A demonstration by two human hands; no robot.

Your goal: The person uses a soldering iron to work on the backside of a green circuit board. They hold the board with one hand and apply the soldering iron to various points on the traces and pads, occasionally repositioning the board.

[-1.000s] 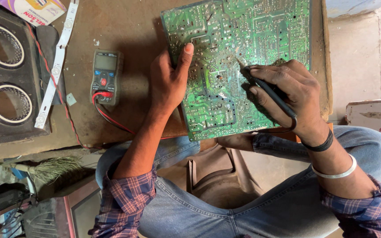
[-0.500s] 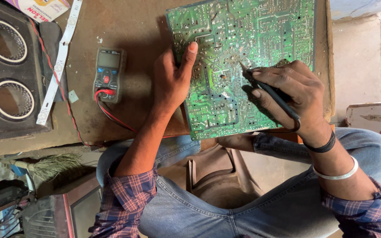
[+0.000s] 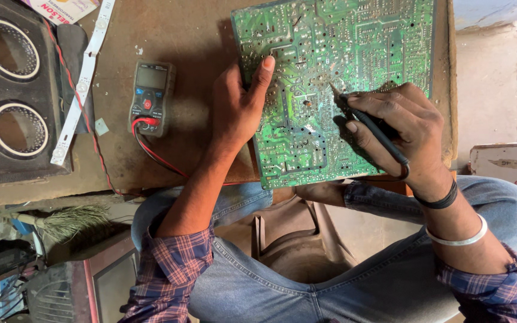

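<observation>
As right hand grips black probe pen-fashion, tip barely shifted from a second ago, resting on solder side of green circuit board. Left hand flat, fingers spread, pinning board's left edge on bench. Meter lies left, untouched. Probing same spot, reading likely under way.

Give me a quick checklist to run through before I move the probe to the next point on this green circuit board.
1. Large green circuit board steadied: ok, left hand rests on its left edge, forefinger pressed on the solder side.
2. Thin black probe gripped: ok, right hand holds it like a pen.
3. Probe tip on the board: ok, it meets the solder side near the middle.
4. Small grey handheld multimeter in sight: ok, lying on the brown worktop left of the board.
5. Meter reading: cannot tell, screen too dim.
6. Red lead plugged in: ok, it leaves the meter's lower end.
</observation>
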